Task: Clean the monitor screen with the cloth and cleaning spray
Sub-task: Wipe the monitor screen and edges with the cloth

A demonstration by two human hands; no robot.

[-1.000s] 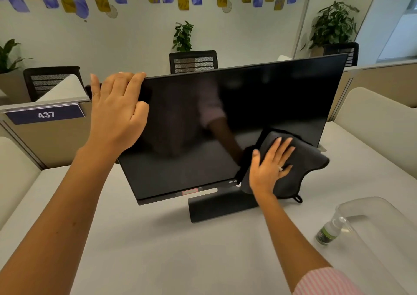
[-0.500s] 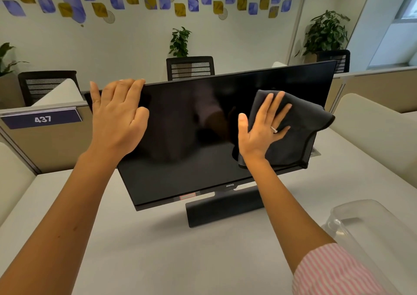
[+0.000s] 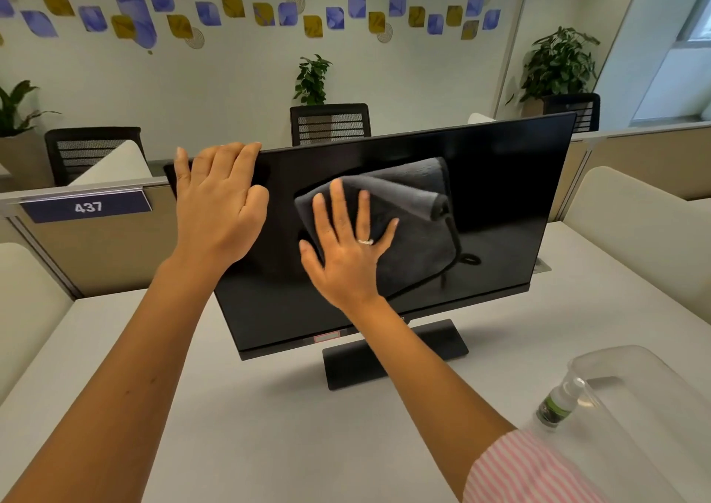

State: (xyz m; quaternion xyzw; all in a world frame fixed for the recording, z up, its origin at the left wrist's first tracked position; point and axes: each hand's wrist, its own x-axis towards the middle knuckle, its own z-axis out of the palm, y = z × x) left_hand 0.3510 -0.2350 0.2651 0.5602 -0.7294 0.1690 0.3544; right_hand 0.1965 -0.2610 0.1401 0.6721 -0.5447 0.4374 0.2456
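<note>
A black monitor (image 3: 508,195) stands on its dark base (image 3: 442,343) on the white desk, its screen off and tilted back. My left hand (image 3: 217,210) grips the screen's top left corner, fingers curled over the upper edge. My right hand (image 3: 346,248) lies flat with fingers spread on a dark grey cloth (image 3: 415,218), pressing it against the middle of the screen. A small clear spray bottle (image 3: 558,402) with a green label rests at the rim of a plastic bin, at the lower right.
A clear plastic bin (image 3: 646,398) sits on the white desk (image 3: 250,425) at the right front. Beige partitions (image 3: 100,256) with a "437" sign fence the desk at the left and back. Black office chairs (image 3: 331,123) and potted plants stand beyond.
My right hand has swept the cloth from the screen's lower right corner up to the upper right, then left to the middle. My left hand has kept its hold on the top left corner.
</note>
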